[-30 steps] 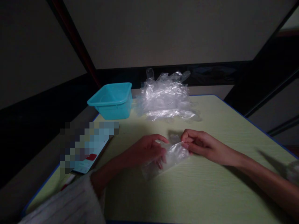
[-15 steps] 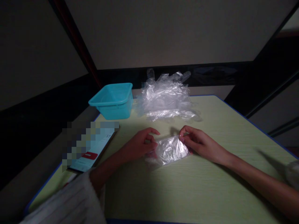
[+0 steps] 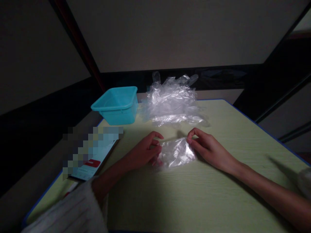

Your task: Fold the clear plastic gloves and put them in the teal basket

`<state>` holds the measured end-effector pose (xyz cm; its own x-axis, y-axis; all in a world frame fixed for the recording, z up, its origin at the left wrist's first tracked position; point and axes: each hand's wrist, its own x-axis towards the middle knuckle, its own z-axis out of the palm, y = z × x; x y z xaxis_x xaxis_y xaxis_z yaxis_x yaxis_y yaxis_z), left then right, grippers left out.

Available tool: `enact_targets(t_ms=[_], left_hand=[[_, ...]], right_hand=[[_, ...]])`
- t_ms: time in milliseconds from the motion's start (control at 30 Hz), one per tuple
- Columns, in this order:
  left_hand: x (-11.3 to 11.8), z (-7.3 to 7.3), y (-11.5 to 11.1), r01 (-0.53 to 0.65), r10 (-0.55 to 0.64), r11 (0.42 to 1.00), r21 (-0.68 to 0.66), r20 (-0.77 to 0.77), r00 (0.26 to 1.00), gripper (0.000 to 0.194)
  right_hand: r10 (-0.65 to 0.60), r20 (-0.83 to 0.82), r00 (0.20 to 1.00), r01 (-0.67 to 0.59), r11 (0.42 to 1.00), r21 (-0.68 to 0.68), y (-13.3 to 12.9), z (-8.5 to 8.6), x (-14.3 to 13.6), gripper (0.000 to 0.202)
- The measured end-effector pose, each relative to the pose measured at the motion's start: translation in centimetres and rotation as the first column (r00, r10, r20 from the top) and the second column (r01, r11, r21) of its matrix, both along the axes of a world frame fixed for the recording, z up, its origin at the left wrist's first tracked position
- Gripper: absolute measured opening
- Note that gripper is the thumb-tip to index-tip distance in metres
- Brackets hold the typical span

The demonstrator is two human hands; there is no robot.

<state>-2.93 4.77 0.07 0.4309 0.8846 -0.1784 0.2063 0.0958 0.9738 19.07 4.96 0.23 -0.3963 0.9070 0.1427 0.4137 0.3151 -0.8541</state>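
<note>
1 clear, crinkled plastic film piece (image 3: 178, 153) lies spread but creased between my 2 hands, apart from the shiny transparent plastic pile (image 3: 172, 100) on the pale-green worktop (image 3: 184, 200). My right hand (image 3: 206, 147) pinches its corner; my left hand (image 3: 145, 150) arches at its other end, grip unclear.

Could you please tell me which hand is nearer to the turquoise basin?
Left. The left hand is in front of the basin and slightly right of it; the right hand is much farther right, pinching the clear plastic at its far right corner.
</note>
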Motion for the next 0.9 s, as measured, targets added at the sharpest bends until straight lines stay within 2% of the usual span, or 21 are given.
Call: enact_targets(t_ms=[367, 500, 733, 900], left_hand=[[-0.04, -0.31, 0.21, -0.06, 0.06, 0.997, 0.042, 0.0, 0.998, 0.02], [-0.02, -0.42, 0.25, -0.085, 0.088, 0.994, 0.066, -0.052, 0.995, 0.021], [-0.21, -0.44, 0.21, -0.079, 0.08, 0.997, 0.019, -0.084, 0.993, 0.024], [-0.28, -0.18, 0.3, -0.101, 0.108, 0.993, 0.056, -0.143, 0.984, 0.03]], right_hand=[[-0.133, 0.114, 0.985, 0.128, 0.991, 0.049, 0.7, -0.86, -0.19, 0.013], [-0.17, 0.137, 0.976, 0.16, 0.984, 0.08, 0.51, -0.71, -0.32, 0.022], [-0.213, 0.228, 0.95, 0.169, 0.965, 0.198, 0.24, -0.57, -0.6, 0.025], [-0.243, 0.268, 0.932, 0.175, 0.951, 0.254, 0.25, -0.77, -0.71, 0.027]])
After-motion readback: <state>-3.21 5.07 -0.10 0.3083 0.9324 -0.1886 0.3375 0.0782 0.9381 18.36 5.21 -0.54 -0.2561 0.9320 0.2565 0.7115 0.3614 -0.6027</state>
